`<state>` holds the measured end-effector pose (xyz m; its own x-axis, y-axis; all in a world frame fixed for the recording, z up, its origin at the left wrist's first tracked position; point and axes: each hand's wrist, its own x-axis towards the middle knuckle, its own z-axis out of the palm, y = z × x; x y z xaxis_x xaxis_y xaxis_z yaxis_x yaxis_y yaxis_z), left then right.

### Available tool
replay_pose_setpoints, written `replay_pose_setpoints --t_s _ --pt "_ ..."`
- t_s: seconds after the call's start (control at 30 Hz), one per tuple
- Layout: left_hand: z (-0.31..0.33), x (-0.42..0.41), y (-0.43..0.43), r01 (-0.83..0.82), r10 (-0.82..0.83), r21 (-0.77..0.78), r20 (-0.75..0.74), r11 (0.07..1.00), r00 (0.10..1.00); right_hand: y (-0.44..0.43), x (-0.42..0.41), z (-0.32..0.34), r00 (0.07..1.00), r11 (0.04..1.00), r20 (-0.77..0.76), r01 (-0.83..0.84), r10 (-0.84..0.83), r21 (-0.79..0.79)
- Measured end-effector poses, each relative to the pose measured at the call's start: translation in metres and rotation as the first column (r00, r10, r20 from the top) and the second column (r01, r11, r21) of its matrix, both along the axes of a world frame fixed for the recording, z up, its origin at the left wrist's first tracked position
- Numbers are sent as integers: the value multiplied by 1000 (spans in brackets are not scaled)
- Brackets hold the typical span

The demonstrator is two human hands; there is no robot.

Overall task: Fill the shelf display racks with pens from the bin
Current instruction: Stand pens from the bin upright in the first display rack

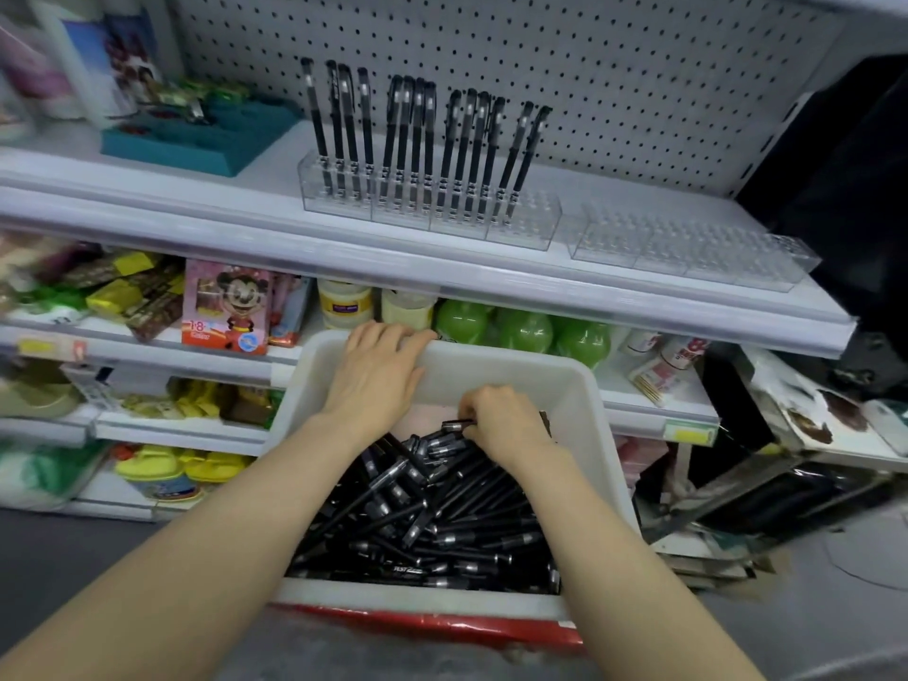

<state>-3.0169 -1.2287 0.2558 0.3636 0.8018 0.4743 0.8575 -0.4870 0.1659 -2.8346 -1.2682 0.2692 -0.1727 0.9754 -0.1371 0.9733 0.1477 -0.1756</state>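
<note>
A white plastic bin (597, 435) sits in front of me, holding a heap of several black pens (442, 523). My left hand (376, 371) grips the bin's far rim, fingers curled over the edge. Down inside the bin, my right hand (506, 425) pinches a black pen (457, 426) at the top of the heap. On the upper shelf stands a clear display rack (525, 223) with several black pens (417, 135) upright in it; its right end holds none. A second clear rack (688, 250) lies further right with no pens in it.
A teal tray (196, 145) sits on the upper shelf's left. Lower shelves carry green bottles (523, 331), jars, a cartoon-printed pack (226, 307) and snack bags. The bin rests on something red (442, 626). Dark clutter lies at the right.
</note>
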Motion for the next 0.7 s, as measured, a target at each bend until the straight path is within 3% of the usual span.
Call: replay_pose_setpoints --t_s 0.17,0.37,0.47,0.53,0.6,0.7 --pt "1 0 -1 6 -6 -2 13 1000 1000 2 1 -1 999 998 -1 -34 34 55" --pt "5 0 5 8 -10 -72 -27 997 1000 9 11 22 964 958 -258 15 62 286" --pt "21 0 9 21 -35 -154 -89 988 995 14 17 43 826 950 -562 143 40 278" --pt "38 0 12 61 -73 -127 -96 990 993 21 25 61 697 955 -717 204 12 213" --pt "58 4 16 105 -108 -50 -66 993 992 31 36 81 595 959 -803 226 1 169" --pt "89 17 31 116 -115 48 -21 992 993 48 51 117 569 932 -821 277 36 233"
